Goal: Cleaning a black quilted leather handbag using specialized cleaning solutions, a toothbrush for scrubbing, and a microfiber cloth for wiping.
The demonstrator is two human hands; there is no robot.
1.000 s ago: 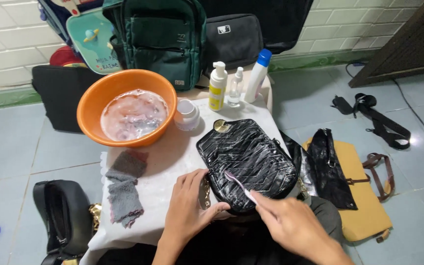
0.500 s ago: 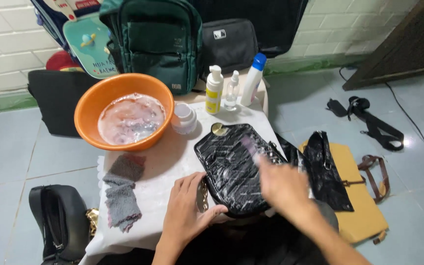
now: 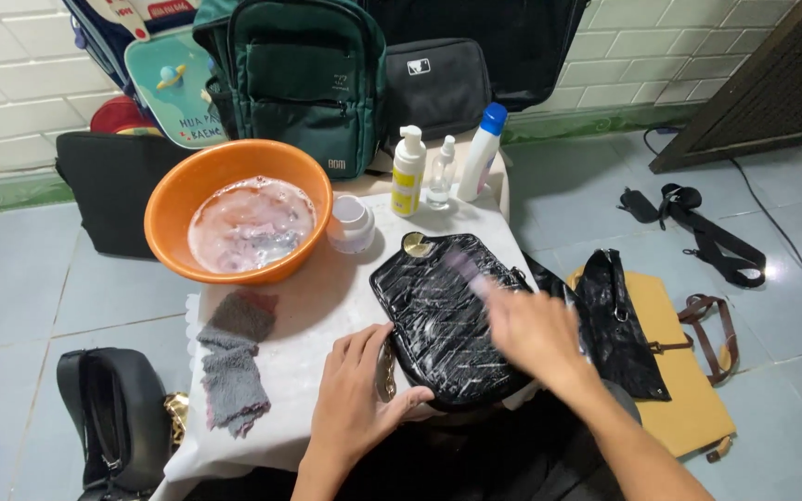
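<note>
r hand + brush now mid-bag

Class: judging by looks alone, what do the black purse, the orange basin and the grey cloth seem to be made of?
Black purse: glossy leather or imitation, quilted with stitched ridges, wet with suds.
Orange basin: smooth moulded plastic, evenly coloured.
Grey cloth: fuzzy towelling, probably microfibre, matte and crumpled.

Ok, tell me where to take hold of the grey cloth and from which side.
Pinch the grey cloth at its near, lower half from above, coming in from the left. It lies flat and crumpled on the table cover, with the left hand close on its right and the orange basin beyond.
</note>
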